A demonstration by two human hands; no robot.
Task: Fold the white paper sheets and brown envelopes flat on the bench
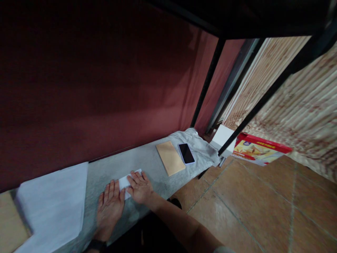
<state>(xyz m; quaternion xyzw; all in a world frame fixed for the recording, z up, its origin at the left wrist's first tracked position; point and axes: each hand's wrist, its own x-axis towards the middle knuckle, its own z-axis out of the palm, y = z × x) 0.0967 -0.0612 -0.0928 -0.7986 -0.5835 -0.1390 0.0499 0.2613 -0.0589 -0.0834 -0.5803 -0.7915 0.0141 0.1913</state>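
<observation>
A small white sheet of paper [124, 182], looking folded, lies on the grey cloth-covered shelf [147, 158]. My right hand [140, 187] rests flat on its right part, fingers stretched out. Beside it, my left hand [110, 203] lies palm down with the fingers extended, its thumb side at the paper's left edge. Neither hand grips anything. Some of the paper is hidden under the hands. To the right of my hands are a tan envelope-like rectangle [170, 158] and a phone [186, 153] with a dark screen.
Large white sheets [55, 207] lie at the left, near a tan board or card [12, 221]. A dark red panel [92, 88] rises behind the shelf. Black metal posts [207, 82] stand at the right. A white box [223, 138] and a red-and-yellow box [259, 149] sit beyond, by the tiled floor [250, 196].
</observation>
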